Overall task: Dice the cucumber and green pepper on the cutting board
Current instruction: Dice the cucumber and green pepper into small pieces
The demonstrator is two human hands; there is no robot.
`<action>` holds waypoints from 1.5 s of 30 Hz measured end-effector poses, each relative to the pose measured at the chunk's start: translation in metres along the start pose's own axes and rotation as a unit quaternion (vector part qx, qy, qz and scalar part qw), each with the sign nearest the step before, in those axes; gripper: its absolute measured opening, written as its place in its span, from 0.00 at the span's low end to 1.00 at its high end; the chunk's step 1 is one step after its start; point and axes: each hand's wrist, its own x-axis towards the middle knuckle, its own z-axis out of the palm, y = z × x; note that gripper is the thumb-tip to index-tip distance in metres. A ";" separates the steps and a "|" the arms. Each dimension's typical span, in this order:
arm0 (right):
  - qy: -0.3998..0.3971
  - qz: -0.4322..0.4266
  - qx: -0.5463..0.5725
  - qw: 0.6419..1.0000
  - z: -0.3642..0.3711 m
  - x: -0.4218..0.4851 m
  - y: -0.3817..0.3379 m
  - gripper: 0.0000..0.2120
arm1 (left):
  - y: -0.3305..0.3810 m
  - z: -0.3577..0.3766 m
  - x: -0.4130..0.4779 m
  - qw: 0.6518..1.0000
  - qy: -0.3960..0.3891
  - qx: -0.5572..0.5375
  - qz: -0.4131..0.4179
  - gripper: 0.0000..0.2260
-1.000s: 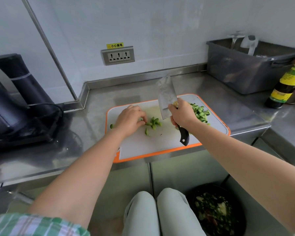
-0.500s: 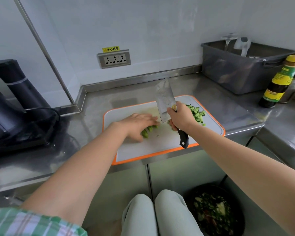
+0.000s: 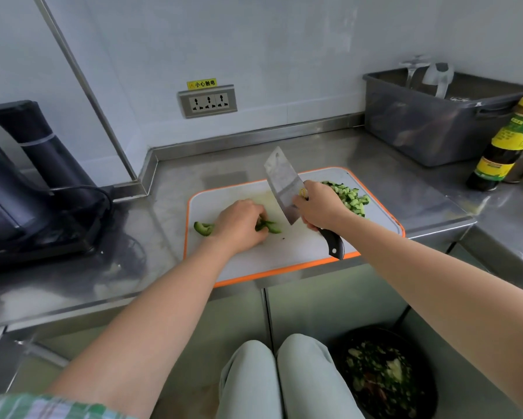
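Left hand [image 3: 239,222] has pulled back from the blade since half a second ago: fingers were stretched flat then, now they curl over the green strips [image 3: 269,226], pinning them to the cutting board [image 3: 284,255] under my fingertips. Can't tell whether they're pepper or cucumber. Curved green piece [image 3: 203,228] sits just left of that hand, at the board's left edge. Right hand [image 3: 320,207] grips the cleaver [image 3: 284,186] at the top of its handle, blade lifted and tilted, just right of my left fingers, apart from the strips. Diced cucumber pile [image 3: 349,198] lies just beyond the right hand. Further out: steel counter [image 3: 163,207], grey bin [image 3: 429,125] and dark bottle [image 3: 502,146] far right of the right hand, black appliance [image 3: 27,182] well left of the left hand.
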 end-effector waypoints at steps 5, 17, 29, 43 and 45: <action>-0.010 -0.017 -0.104 0.994 -0.004 -0.005 -0.007 0.11 | 0.000 0.006 -0.010 0.998 0.040 -0.034 -0.020 0.20; -0.017 -0.017 -0.127 0.992 -0.006 -0.018 -0.015 0.06 | 0.023 0.023 -0.019 0.981 0.180 -0.034 -0.065 0.13; -0.022 -0.006 -0.220 0.975 0.008 -0.020 -0.024 0.06 | 0.017 0.035 -0.023 0.967 0.212 -0.114 -0.083 0.05; -0.007 -0.017 -0.239 0.971 0.023 -0.015 -0.026 0.09 | 0.015 0.036 -0.024 0.958 0.238 -0.155 -0.041 0.03; 0.004 -0.012 -0.210 0.978 0.017 -0.012 -0.024 0.03 | 0.013 0.038 -0.022 0.958 0.240 -0.155 -0.039 0.03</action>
